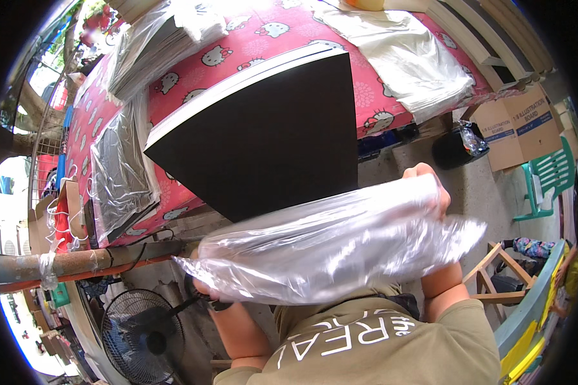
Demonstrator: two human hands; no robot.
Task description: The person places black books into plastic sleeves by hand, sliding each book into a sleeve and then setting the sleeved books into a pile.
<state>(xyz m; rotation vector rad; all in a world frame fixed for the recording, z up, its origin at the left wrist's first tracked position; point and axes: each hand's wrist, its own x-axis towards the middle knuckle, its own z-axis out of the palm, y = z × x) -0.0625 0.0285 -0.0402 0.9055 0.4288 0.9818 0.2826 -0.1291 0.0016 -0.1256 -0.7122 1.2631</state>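
So, closest in is the olive shirt (392, 359) with white lettering, and both forearms reaching out from it. Off to the left of the body there's a black fan (141, 330) with a round cage. The left hand (204, 289), dark band at the wrist, is at the left end of a big clear plastic sheet (327, 253); it's mostly tucked behind it, so I can't tell what those fingers are doing. The right hand (430, 185) is up at the other end, fingers curled in around the plastic's edge. The sheet itself is stretched between the two hands in front of the body, crinkly, shiny and a bit blurred.

Just past it is a stack of boards (276, 135), black on top with pale edges, its near side hidden by the plastic. The stack lies on a table with a pink cartoon cloth (366, 96). Left of it on the cloth is a plastic-covered dark stack (122, 176), and farther back another wrapped stack (151, 54). Toward the back right, whitish plastic sheets (417, 70) lie flat. Over on the right side: a green chair (552, 170) and a cardboard box (526, 128).
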